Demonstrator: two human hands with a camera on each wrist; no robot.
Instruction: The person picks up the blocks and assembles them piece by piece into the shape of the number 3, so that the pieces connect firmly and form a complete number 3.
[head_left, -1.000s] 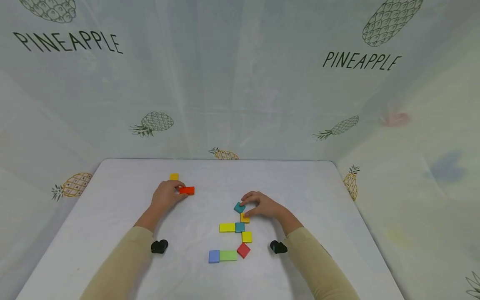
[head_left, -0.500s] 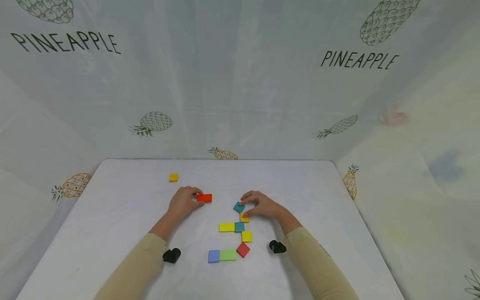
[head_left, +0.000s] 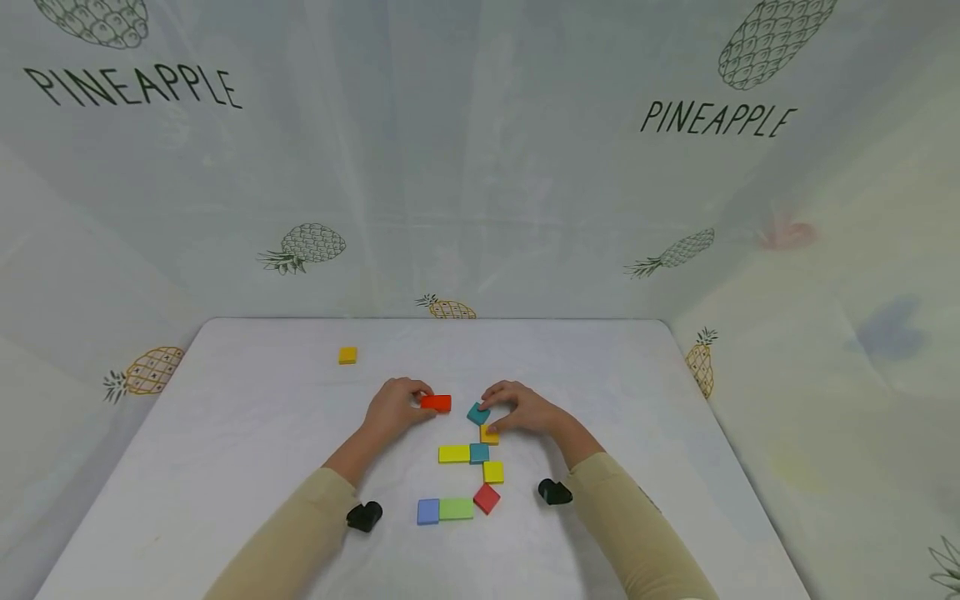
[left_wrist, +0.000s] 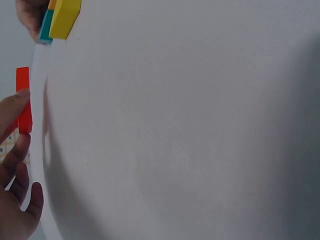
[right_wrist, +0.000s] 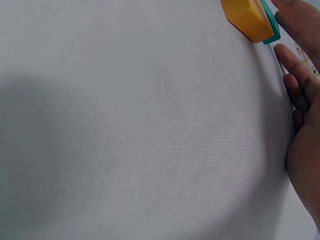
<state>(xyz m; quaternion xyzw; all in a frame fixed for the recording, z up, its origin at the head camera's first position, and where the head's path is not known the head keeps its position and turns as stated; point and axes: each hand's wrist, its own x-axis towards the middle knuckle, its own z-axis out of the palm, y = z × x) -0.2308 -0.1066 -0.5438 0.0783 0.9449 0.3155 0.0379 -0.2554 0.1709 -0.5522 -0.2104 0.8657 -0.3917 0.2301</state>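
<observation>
My left hand pinches a red rectangular block at its left end. In the left wrist view the red block is off the table, with its shadow apart from it. To its right, my right hand rests with its fingers on a teal block and its thumb at an orange block. Those two blocks touch at the far end of a zigzag row. Below them come another teal block with a yellow rectangular block on its left, then a yellow square block.
Nearest me, a red square block lies turned like a diamond beside a green block and a blue block. A lone yellow-orange block sits at the back left of the white table. A pineapple-printed curtain surrounds it.
My left hand has carried the red block rightward and slightly nearer me, from beside the lone yellow-orange block toward the teal one. My right hand has stayed in place.
</observation>
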